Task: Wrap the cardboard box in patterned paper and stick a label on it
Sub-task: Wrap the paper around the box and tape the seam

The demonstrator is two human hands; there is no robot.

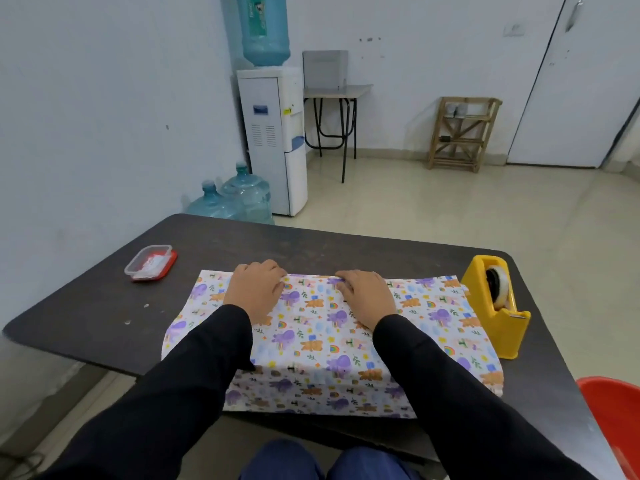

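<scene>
White patterned paper (311, 341) with purple and orange animal prints is draped over the cardboard box, which is fully hidden beneath it. The covered box shows only as a raised block with a front face near the table's near edge. My left hand (254, 289) lies palm down on the paper's far left part, fingers curled over the far fold. My right hand (365, 294) presses the paper beside it, fingertips pinching the far edge. The paper's ends stick out flat to the left and right of the box.
A yellow tape dispenser (495, 306) stands right of the paper. A small clear container with a red lid (150, 263) sits at the far left of the dark table (86, 317). A red chair (613, 417) is at the right edge.
</scene>
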